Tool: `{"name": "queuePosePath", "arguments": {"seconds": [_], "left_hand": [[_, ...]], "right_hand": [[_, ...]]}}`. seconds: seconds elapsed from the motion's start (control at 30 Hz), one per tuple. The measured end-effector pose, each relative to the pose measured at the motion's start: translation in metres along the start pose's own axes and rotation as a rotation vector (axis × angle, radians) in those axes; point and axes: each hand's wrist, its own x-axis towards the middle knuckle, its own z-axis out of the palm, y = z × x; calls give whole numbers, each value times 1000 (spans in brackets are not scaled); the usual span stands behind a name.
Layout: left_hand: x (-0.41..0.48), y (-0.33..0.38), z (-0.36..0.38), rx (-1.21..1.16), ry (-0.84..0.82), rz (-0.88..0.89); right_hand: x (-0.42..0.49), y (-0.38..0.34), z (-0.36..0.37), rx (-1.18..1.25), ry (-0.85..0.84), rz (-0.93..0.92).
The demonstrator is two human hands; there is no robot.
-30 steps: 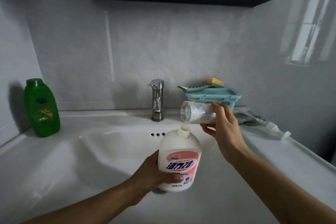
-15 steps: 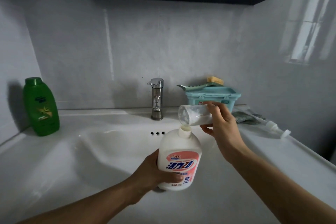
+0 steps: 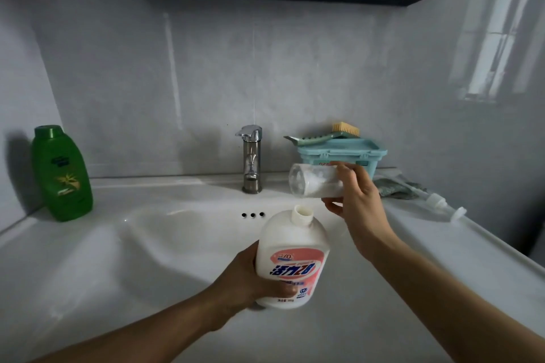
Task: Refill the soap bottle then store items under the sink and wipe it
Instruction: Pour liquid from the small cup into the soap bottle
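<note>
White ceramic is carrying everything: the sink (image 3: 97,247) is spreading across the view, with a green bottle (image 3: 60,174) standing at its back left corner and a teal box (image 3: 342,153) sitting along its back edge, right of the tap (image 3: 251,156). Over the basin's front right part, the left hand (image 3: 250,283) is clamping the white soap bottle (image 3: 292,259), uncapped and leaning slightly. The right hand (image 3: 358,200) is gripping a small clear container (image 3: 315,180) on its side, mouth just above the bottle's neck. Refilling appears to be underway; next, tipping further while keeping the mouths aligned seems needed.
</note>
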Motion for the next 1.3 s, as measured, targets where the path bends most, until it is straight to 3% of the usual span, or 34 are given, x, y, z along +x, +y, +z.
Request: {"name": "queuePosePath", "arguments": {"seconds": [0.2, 0.83, 1.03, 1.3], "left_hand": [[0, 0, -1, -30, 4, -12], [7, -1, -5, -194, 85, 38], [3, 11, -10, -146, 144, 61], [-16, 36, -6, -137, 161, 85]], "right_hand": [[1, -5, 0, 242, 1, 223], [0, -11, -3, 574, -210, 351], [-2, -12, -3, 546, -257, 328], [-9, -20, -6, 320, -247, 372]]}}
